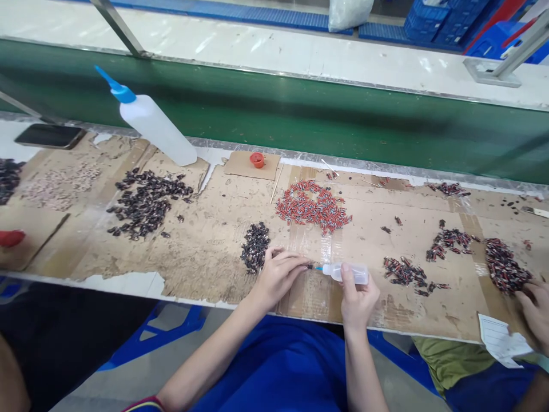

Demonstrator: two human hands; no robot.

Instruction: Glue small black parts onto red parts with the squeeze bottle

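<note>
My right hand [359, 297] is closed around a small clear squeeze bottle [332, 271], tipped sideways so its blue nozzle points left. Between the fingertips of my left hand [277, 274] is a small black part [309, 266], with the nozzle tip right beside it; whether they touch I cannot tell. Just left of that hand lies a pile of small black parts [254, 247]. Beyond both hands spreads a heap of small red-and-silver parts [313, 206]. To the right of the bottle sits a loose group of black-and-red pieces [405, 272].
Cardboard [206, 252] covers the bench. A large white bottle with a blue nozzle [158, 129] leans at the back left, near a red cap [257, 159] and a phone [50, 135]. Behind runs a green belt [274, 123]. Another person's hand [534, 309] touches a pile at far right.
</note>
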